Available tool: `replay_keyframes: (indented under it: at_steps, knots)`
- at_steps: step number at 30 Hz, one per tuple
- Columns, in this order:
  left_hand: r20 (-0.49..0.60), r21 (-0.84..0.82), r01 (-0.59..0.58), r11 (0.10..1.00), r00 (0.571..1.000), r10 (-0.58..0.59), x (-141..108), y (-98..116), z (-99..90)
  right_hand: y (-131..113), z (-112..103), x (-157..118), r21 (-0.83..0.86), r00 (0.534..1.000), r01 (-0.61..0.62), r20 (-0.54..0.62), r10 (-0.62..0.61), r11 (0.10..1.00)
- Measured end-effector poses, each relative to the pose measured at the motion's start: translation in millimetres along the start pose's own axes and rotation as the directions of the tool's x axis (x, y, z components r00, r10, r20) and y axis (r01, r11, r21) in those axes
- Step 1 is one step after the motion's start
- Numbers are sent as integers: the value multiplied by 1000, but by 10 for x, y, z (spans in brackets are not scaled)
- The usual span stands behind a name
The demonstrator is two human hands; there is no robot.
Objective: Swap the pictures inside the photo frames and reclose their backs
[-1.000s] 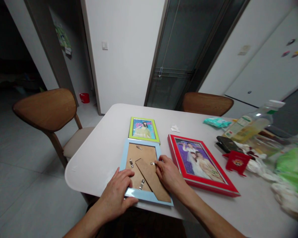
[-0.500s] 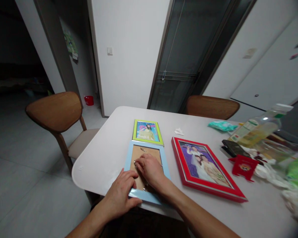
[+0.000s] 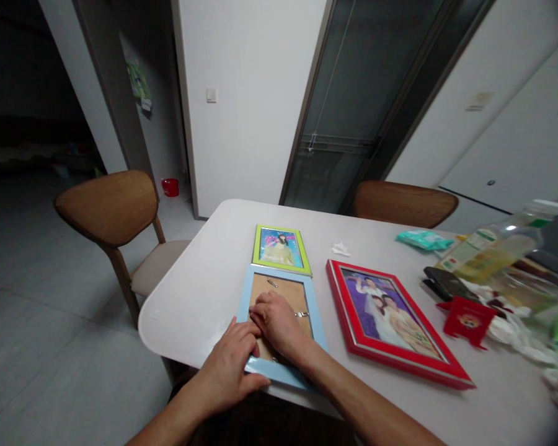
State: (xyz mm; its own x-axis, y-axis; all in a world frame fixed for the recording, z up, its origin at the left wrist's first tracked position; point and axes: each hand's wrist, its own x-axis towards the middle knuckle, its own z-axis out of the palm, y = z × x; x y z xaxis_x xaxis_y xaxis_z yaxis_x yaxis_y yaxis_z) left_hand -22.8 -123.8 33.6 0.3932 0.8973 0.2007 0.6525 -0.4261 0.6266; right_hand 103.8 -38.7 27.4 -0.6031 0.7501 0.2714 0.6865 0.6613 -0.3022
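Note:
A light blue picture frame [image 3: 279, 371] lies back side up near the table's front edge, its brown backing board [image 3: 288, 290] showing metal clips. My left hand [image 3: 235, 359] grips the frame's near left corner, thumb on the front edge. Over the backing, my right hand [image 3: 274, 319] has its fingers bent together at the left inner edge; whatever they pinch there is hidden. Touching the blue frame's far side is a green picture frame [image 3: 283, 249], picture up. To the right lies a thick red picture frame [image 3: 400, 359] with a group photo.
On the white table [image 3: 190, 291] are a crumpled tissue [image 3: 340, 249], a teal packet [image 3: 424, 240], a large bottle [image 3: 497, 244], a dark object [image 3: 449, 284], a red stand [image 3: 469, 321] and plastic bags at the right. Wooden chairs stand at the left [image 3: 111, 207] and far side [image 3: 404, 203].
The view has shifted slightly, so the scene sits a little further right. My right fingers have moved slightly nearer along the backing's left edge, and a clip at its right side is now more visible.

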Motion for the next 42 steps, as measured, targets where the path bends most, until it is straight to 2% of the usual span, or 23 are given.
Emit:
replay_keyframes:
  at_steps: [4,7,10,15,21,24,28,30,31,33,34,36,37,39,41,42]
  knots:
    - [-4,0,6,1000,1000,-6,2,1,1,75,-42,13,37,1000,1,1,-1,999]
    - [4,-5,10,1000,1000,-10,-6,-8,8,227,-94,97,36,982,-172,-70,174,984]
    - [1,-7,13,1000,1000,-13,-19,-17,21,398,-114,229,-4,921,-380,-96,378,925]
    - [4,-19,25,999,1000,-25,-19,-20,27,567,-42,399,-14,867,-491,-98,488,871]
    - [1,1,31,1000,1000,-31,-7,13,-4,649,15,477,5,838,-536,-122,532,844]
    - [-8,61,30,998,1000,-29,-2,75,23,625,-17,476,49,849,-510,-131,512,859]
    - [-9,180,29,983,1000,-28,4,139,84,599,-205,328,126,882,-428,-156,444,895]
    - [-16,177,19,984,1000,-17,-10,135,76,627,-353,157,216,871,-398,-214,441,891]
    - [-28,154,13,988,1000,-9,-21,129,56,644,-424,51,302,850,-383,-254,461,873]
    - [-83,64,11,998,996,-6,-38,128,-7,646,-523,-179,555,769,-336,-306,562,761]
    - [-123,-2,19,1000,992,-19,-38,140,-41,616,-539,-289,692,721,-300,-287,631,657]
    - [-200,-177,38,983,977,-74,-15,207,-85,478,-496,-466,898,667,-228,-137,732,376]
    - [-224,-283,40,958,969,-106,7,261,-85,374,-446,-524,954,680,-201,-28,733,224]
    - [-238,-494,20,870,958,-157,67,402,-37,138,-336,-576,986,743,-165,142,654,-26]
    - [-217,-646,-10,764,961,-170,144,562,47,-61,-284,-581,976,770,-82,189,609,-200]
    - [-201,-690,-16,724,964,-171,190,644,84,-119,-297,-582,966,776,-26,182,604,-257]
